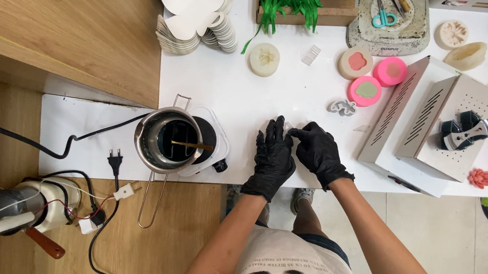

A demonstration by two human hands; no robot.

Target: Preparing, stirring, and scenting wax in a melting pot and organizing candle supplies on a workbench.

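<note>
Both black-gloved hands rest on the white table (252,96) near its front edge. The left hand (271,155) lies flat, fingers spread and grip open, over a small clear plastic piece (287,124) peeking out at its fingertips. The right hand (317,151) curls beside it, its fingertips pinching that piece's edge. Left of them stands a steel pouring pot with a wire handle (166,138) on a small white hotplate (212,139). Farther off lie round pink silicone moulds (377,80).

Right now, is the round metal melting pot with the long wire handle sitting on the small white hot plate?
Yes, the metal melting pot rests on the white hot plate, left of the black-gloved left hand, with a stick lying across its rim.
</note>
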